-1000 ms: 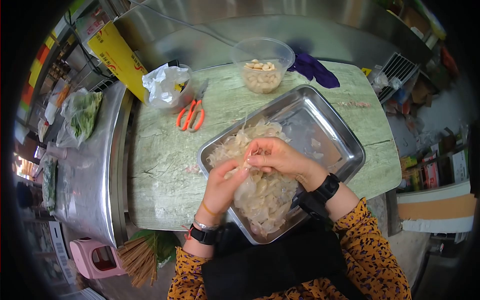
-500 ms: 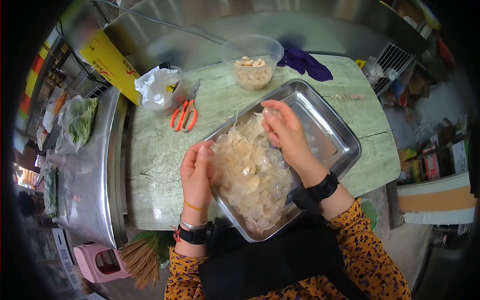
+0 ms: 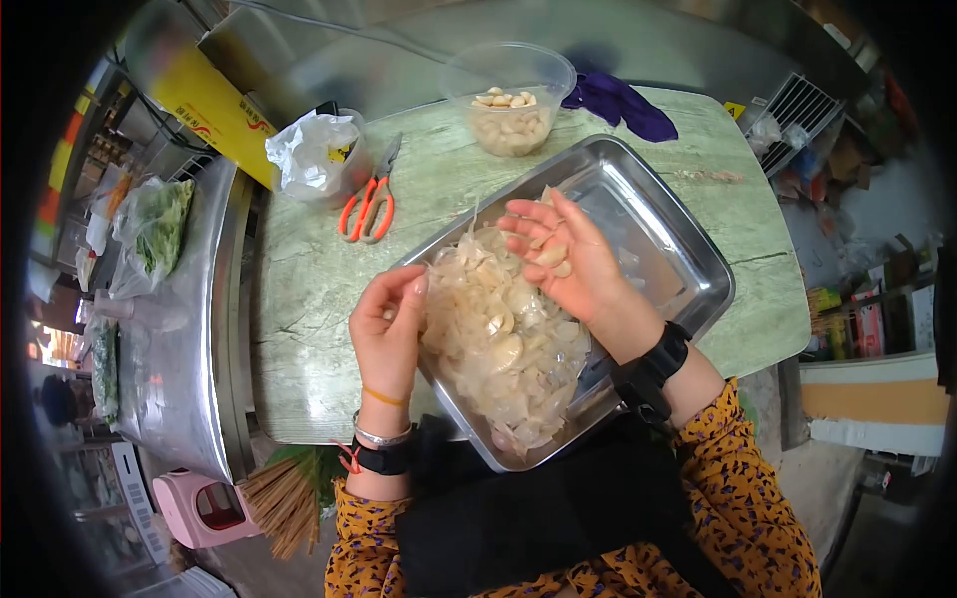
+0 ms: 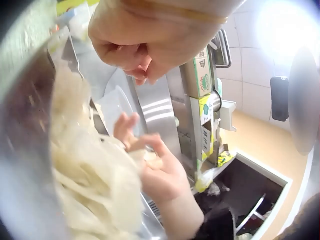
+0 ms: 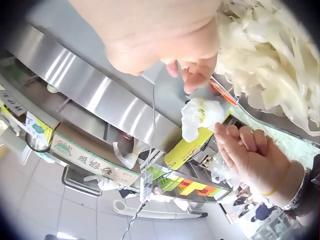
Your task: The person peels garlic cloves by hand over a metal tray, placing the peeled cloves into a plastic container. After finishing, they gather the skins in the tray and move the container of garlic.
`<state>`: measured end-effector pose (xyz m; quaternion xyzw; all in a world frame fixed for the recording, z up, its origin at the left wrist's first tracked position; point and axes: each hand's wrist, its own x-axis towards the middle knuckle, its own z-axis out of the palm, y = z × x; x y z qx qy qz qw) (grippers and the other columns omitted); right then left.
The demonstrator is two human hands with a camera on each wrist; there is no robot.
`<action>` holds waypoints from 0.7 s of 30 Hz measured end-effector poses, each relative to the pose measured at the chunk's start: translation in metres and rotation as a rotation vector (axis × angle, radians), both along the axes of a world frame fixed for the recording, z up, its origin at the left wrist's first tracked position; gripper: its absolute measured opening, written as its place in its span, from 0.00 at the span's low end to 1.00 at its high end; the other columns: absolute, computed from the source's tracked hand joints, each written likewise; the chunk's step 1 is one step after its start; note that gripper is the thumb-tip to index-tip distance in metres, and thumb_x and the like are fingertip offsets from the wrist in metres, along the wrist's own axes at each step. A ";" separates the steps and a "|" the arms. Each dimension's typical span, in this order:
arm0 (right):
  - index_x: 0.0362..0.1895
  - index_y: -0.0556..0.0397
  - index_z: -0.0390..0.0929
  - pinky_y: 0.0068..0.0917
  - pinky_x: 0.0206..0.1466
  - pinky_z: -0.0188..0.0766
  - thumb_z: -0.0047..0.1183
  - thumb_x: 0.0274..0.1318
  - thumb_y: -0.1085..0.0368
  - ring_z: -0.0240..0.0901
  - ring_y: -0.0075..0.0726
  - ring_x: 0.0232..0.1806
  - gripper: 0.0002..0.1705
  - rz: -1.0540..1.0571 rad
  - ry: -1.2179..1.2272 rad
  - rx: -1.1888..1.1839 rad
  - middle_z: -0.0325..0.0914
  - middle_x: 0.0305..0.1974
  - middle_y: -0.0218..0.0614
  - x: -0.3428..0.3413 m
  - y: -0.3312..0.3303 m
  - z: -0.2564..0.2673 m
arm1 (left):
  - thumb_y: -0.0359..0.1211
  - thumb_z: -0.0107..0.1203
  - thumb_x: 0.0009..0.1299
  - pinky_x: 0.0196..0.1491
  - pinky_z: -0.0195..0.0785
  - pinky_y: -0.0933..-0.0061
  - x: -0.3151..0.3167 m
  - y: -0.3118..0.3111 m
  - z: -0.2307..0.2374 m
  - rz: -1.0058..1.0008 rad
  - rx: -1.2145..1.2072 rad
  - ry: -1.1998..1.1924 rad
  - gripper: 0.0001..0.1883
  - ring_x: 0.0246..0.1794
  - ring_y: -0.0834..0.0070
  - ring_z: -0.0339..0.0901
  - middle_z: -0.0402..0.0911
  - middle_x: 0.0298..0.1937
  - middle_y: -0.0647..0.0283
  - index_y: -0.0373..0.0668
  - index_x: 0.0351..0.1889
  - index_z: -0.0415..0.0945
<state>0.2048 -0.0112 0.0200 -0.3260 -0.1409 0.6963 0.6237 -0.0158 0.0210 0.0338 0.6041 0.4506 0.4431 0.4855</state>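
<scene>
My right hand [image 3: 590, 274] is turned palm up over a metal tray [image 3: 701, 244], its bent fingers cradling a few peeled garlic cloves [image 3: 551, 256]. Thin, pale garlic skins [image 3: 474, 299] heap up in the tray, with some cloves among them. At the tray's left side is my left hand [image 3: 384, 329], its fingers loosely bent toward the thumb and nothing seen between them. In the left wrist view the right hand [image 4: 162, 175] holds the cloves beyond the skins. The right wrist view shows the left hand [image 5: 260, 162] with relaxed fingers.
Behind the tray stands a clear plastic bowl [image 3: 556, 80] of peeled cloves, beside a purple cloth [image 3: 623, 105]. Orange-handled scissors [image 3: 366, 211] lie left on the green table [image 3: 309, 329], near a tub with a white bag [image 3: 311, 149]. A metal counter [image 3: 169, 329] flanks the table.
Both hands were together over the skins, then parted. The left hand went to the tray's left side; the right hand moved away and turned palm up, showing the cloves in it.
</scene>
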 end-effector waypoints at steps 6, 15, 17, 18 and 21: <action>0.56 0.52 0.69 0.33 0.52 0.68 0.36 0.67 0.39 0.70 0.40 0.58 0.31 0.019 0.027 0.042 0.74 0.54 0.41 -0.008 -0.001 0.002 | 0.25 0.61 0.64 0.31 0.61 0.85 0.002 -0.011 -0.018 -0.099 0.146 0.095 0.09 0.29 0.87 0.67 0.76 0.32 0.72 0.38 0.42 0.80; 0.64 0.57 0.62 0.41 0.65 0.62 0.30 0.68 0.38 0.64 0.43 0.64 0.38 0.207 0.157 0.091 0.66 0.62 0.49 -0.033 -0.003 0.011 | 0.24 0.68 0.54 0.24 0.58 0.83 0.026 -0.027 0.006 -0.222 0.452 0.253 0.17 0.26 0.85 0.68 0.76 0.33 0.68 0.42 0.43 0.81; 0.65 0.58 0.61 0.39 0.66 0.60 0.27 0.70 0.39 0.64 0.40 0.64 0.37 0.248 0.115 0.136 0.66 0.63 0.46 -0.042 -0.004 0.011 | 0.25 0.71 0.50 0.24 0.60 0.82 0.026 -0.023 0.000 -0.228 0.538 0.273 0.19 0.30 0.82 0.73 0.77 0.34 0.68 0.42 0.42 0.80; 0.65 0.58 0.61 0.39 0.66 0.60 0.27 0.70 0.39 0.64 0.40 0.64 0.37 0.251 0.109 0.139 0.66 0.63 0.46 -0.046 -0.004 0.008 | 0.25 0.71 0.50 0.24 0.60 0.82 0.024 -0.022 -0.003 -0.223 0.541 0.268 0.19 0.30 0.82 0.73 0.77 0.34 0.68 0.42 0.42 0.80; 0.62 0.58 0.64 0.36 0.60 0.65 0.31 0.70 0.42 0.68 0.35 0.57 0.34 0.273 0.058 0.126 0.70 0.57 0.43 -0.053 -0.006 -0.001 | 0.28 0.65 0.56 0.39 0.70 0.73 0.018 -0.022 -0.019 -0.232 0.348 0.228 0.15 0.33 0.70 0.77 0.78 0.33 0.62 0.40 0.42 0.79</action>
